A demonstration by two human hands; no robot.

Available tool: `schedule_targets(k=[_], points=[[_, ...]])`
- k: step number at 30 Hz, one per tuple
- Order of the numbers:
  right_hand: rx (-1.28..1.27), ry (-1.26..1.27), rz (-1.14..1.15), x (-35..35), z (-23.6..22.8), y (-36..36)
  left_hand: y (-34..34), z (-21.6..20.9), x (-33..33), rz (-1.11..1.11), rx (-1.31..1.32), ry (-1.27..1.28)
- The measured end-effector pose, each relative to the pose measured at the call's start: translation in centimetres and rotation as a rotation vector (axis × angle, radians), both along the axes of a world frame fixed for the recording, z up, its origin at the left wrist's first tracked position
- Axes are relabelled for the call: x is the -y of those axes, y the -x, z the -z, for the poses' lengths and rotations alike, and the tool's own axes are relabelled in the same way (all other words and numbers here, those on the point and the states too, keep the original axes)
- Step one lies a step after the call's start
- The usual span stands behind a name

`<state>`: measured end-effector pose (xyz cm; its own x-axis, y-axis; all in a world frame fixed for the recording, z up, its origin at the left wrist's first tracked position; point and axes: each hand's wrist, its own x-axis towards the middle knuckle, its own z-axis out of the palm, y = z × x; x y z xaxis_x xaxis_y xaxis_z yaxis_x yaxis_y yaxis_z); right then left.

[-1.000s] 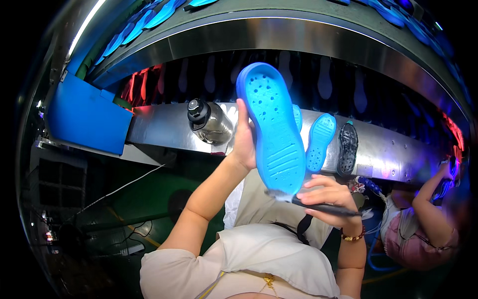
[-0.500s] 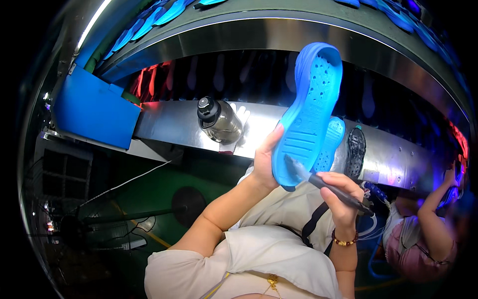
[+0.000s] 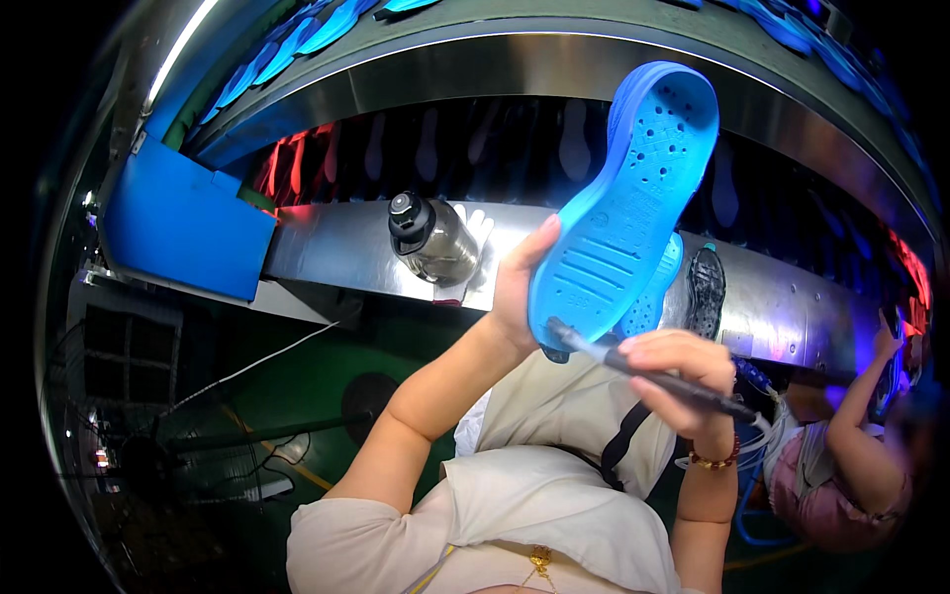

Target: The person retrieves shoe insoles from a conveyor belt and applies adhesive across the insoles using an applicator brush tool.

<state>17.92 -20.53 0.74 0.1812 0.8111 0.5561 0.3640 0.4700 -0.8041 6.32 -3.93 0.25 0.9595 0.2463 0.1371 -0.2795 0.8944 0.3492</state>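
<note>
A light blue shoe sole (image 3: 614,233) is held up, tilted, with its holed and ribbed inner face toward me. My left hand (image 3: 517,287) grips its left edge near the heel; most of its fingers are hidden behind the sole. My right hand (image 3: 688,371) is closed around a dark-handled brush (image 3: 621,360) with a thin tube at its rear end. The pale brush tip touches, or nearly touches, the inside of the heel. Behind the held sole, a second blue sole (image 3: 655,297) is partly covered. A black sole (image 3: 706,292) rests on the metal ledge to its right.
A dark translucent bottle (image 3: 440,243) stands on the metal ledge (image 3: 327,247) beside a white glove (image 3: 478,226). Beyond runs a green conveyor (image 3: 465,20) carrying blue soles. A blue box (image 3: 188,218) is at left. Another person (image 3: 841,460) sits at right.
The sole has shifted slightly, its toe end swinging right and away and its heel moving left. My right hand and the brush have turned flatter, with the tip further left in the heel.
</note>
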Motion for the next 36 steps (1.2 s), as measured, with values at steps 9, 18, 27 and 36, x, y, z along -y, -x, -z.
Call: schedule_targets(k=[9, 18, 27, 36], points=[[0.328, 0.056, -0.054, 0.8, -1.3, -1.3, 0.0, -1.3, -1.0, 0.242, -0.415, -0.057], [0.335, 0.279, -0.268, 1.8, -1.6, -1.6, 0.6, -4.5, -0.3, 0.556, -0.835, -0.558], [0.45, 0.388, -0.23, 2.9, -2.7, -5.3, 1.1, -3.4, -1.3, 0.477, -0.901, -0.809], [-0.295, 0.349, 0.19, 0.5, 0.3, -6.1, 0.3, 0.7, -0.5, 0.227, -0.506, -0.046]])
